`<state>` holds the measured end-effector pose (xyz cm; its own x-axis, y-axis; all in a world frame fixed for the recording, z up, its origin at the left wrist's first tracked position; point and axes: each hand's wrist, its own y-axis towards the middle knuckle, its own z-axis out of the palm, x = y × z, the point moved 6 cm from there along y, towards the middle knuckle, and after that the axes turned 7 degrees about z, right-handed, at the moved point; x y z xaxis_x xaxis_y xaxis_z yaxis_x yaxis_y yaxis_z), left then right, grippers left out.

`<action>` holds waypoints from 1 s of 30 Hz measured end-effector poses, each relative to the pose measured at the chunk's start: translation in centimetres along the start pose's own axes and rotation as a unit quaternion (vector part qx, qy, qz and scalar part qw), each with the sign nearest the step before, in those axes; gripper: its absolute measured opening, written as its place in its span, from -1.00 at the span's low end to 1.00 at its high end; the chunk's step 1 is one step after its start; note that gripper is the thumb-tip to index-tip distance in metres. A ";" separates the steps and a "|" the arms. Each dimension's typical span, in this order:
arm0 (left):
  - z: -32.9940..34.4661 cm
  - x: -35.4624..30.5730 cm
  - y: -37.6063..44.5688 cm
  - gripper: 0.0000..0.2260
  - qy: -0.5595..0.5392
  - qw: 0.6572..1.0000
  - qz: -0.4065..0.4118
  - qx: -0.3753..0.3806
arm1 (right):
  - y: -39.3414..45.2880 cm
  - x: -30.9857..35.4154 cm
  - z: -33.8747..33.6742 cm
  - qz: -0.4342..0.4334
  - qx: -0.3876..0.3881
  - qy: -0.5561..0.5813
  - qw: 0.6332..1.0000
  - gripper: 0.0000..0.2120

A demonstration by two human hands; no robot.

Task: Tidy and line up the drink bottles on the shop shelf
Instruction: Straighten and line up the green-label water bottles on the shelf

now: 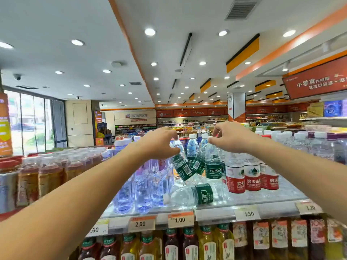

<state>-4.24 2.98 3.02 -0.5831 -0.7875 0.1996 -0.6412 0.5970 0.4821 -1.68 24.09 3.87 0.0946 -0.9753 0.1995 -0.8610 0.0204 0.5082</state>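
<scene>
Both my arms reach over the top shelf (216, 207) of water bottles. My left hand (159, 142) grips the neck of a tilted green-label water bottle (181, 167) that leans to the left. My right hand (230, 136) pinches the cap of an upright green-label Cestbon bottle (213, 164). Between them a third green-label bottle (198, 162) leans against the others. Another green-label bottle (195, 195) lies on its side near the shelf's front. Red-label water bottles (251, 175) stand in a row to the right.
Clear purple-tinted bottles (142, 186) stand left of the green ones. Amber tea bottles (47, 175) fill the far left. Price tags (180, 219) run along the shelf edge, with juice and tea bottles (206, 243) on the shelf below. White-capped bottles (309, 145) crowd the right.
</scene>
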 end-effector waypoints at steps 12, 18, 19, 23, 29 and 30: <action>5.8 1.3 7.3 -0.36 0.097 0.985 -0.055 0.130 | 10.1 -2.7 3.4 -0.045 0.038 -0.006 0.998 -0.57; 6.3 2.1 8.5 -0.16 0.210 0.948 -0.051 0.234 | 14.2 -3.0 6.5 -0.026 0.101 -0.061 0.993 -0.33; 6.6 2.3 8.7 -0.11 0.219 0.939 -0.055 0.259 | 14.6 -3.1 7.0 -0.025 0.109 -0.070 0.991 -0.34; 7.5 2.0 9.7 -0.02 0.234 0.923 -0.058 0.299 | 15.5 -3.4 8.7 -0.009 0.142 -0.107 0.984 -0.35; 8.0 1.5 10.7 -0.11 0.238 0.920 -0.071 0.303 | 15.0 -3.3 9.1 0.001 0.203 -0.138 0.969 -0.09; 8.0 1.3 10.8 -0.15 0.243 0.918 -0.070 0.305 | 15.0 -3.3 9.1 0.004 0.209 -0.136 0.968 -0.09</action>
<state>-15.92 9.63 1.70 -0.2763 -0.7497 0.6014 -0.9399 0.3415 -0.0060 -19.42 25.63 3.23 0.0014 -0.9985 -0.0546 -0.9937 -0.0075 0.1122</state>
